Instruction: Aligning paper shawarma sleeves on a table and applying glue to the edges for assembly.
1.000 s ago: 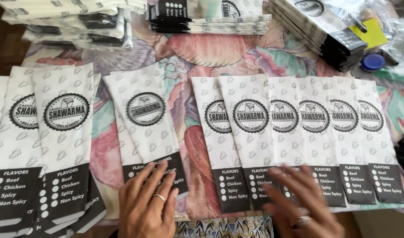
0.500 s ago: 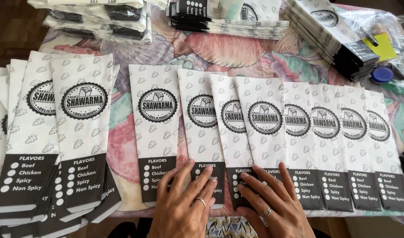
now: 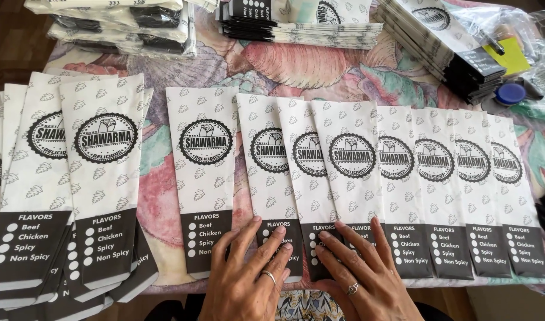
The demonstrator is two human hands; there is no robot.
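Paper bags [image 3: 349, 178] lay fanned on tablecloth [image 3: 320, 65]; left hand [image 3: 248, 276] and right hand [image 3: 358, 276] pressed flat, fingers apart.

White leaf-printed bags [image 3: 349, 172] (black bases)

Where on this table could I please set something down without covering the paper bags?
The widest bare patch of tablecloth runs between the fanned row of bags and the stacks at the far edge. A narrower strip lies between the left pile and the single bag. The near edge is crowded under the left hand and right hand.
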